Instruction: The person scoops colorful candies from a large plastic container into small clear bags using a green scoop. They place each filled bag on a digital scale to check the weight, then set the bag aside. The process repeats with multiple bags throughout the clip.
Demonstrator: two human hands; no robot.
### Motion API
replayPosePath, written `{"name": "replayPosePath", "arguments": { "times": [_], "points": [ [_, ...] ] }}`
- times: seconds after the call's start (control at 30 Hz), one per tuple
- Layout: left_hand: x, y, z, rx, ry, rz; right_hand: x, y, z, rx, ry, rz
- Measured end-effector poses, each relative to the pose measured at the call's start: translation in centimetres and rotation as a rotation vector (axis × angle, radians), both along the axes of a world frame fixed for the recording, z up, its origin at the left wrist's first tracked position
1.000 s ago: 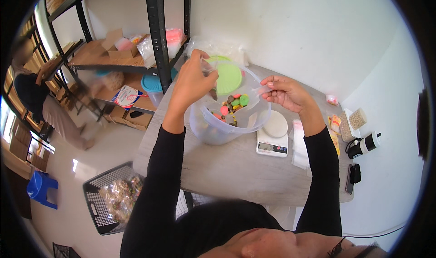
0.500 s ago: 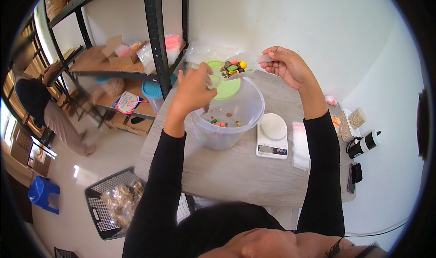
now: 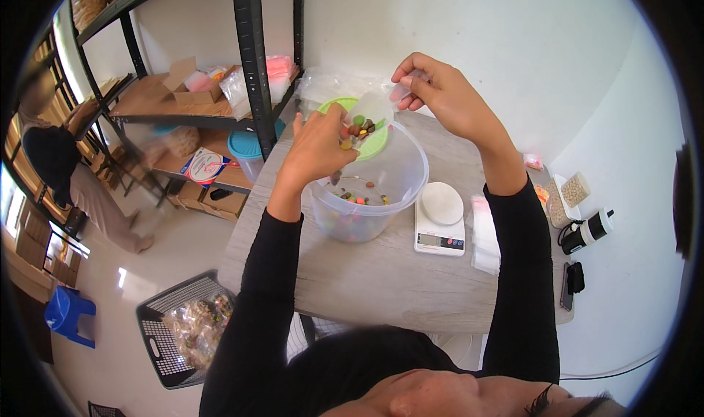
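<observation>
Pebble-like candies (image 3: 359,129) in green, brown and yellow lie in a translucent plastic scoop (image 3: 372,106), tilted down to the left above a large clear bucket (image 3: 352,222). My right hand (image 3: 440,94) is closed on the scoop's handle end. Close to the scoop's lower mouth, my left hand (image 3: 315,145) has its fingers curled around what looks like a clear plastic bag, mostly hidden by the hand. A few brown pieces (image 3: 335,176) show just under it. More mixed candies (image 3: 359,199) lie inside the bucket.
On the table are a white kitchen scale (image 3: 440,219), plastic bags (image 3: 484,233), a green lid (image 3: 374,144), a black-and-white bottle (image 3: 587,233) and a phone (image 3: 567,289). A basket (image 3: 165,344) of filled bags is on the floor. Shelving (image 3: 253,65) stands left; a person (image 3: 59,153) stands beyond.
My right hand has moved left and slightly up, tipping the scoop steeper. The candies have slid down toward my left hand, which has barely moved.
</observation>
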State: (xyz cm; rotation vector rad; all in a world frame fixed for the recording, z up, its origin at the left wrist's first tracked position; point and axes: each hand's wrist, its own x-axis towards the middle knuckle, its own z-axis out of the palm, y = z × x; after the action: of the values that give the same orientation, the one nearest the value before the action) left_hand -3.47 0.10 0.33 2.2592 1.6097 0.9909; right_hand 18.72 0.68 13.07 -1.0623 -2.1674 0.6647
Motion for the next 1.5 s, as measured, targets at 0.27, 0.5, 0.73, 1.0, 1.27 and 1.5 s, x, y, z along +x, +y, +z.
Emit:
{"name": "replayPosePath", "arguments": {
  "times": [0.27,0.5,0.73,1.0,1.27,1.5],
  "points": [
    [-0.8,0.3,0.2,0.018,-0.12,-0.064,1.4,-1.9,-0.4,0.286,0.084,-0.087],
    [-0.7,-0.1,0.7,0.06,-0.32,-0.134,2.0,-0.9,-7.1,0.16,-0.262,-0.034],
    [0.7,-1.8,1.9,0.023,-0.331,-0.132,-0.4,-3.6,-9.2,0.311,0.193,-0.026],
    [2.1,-3.3,2.7,-0.026,-0.34,-0.218,-0.6,-3.2,-10.4,0.294,0.408,0.047],
    [0.4,-2.0,2.3,-0.278,-0.534,-0.478,0.6,-2.7,-10.8,0.306,0.57,0.07],
    [0.2,-1.4,1.7,-0.307,-0.467,-0.402,2.3,-2.5,-9.9,0.372,0.303,0.048]
  ]
}}
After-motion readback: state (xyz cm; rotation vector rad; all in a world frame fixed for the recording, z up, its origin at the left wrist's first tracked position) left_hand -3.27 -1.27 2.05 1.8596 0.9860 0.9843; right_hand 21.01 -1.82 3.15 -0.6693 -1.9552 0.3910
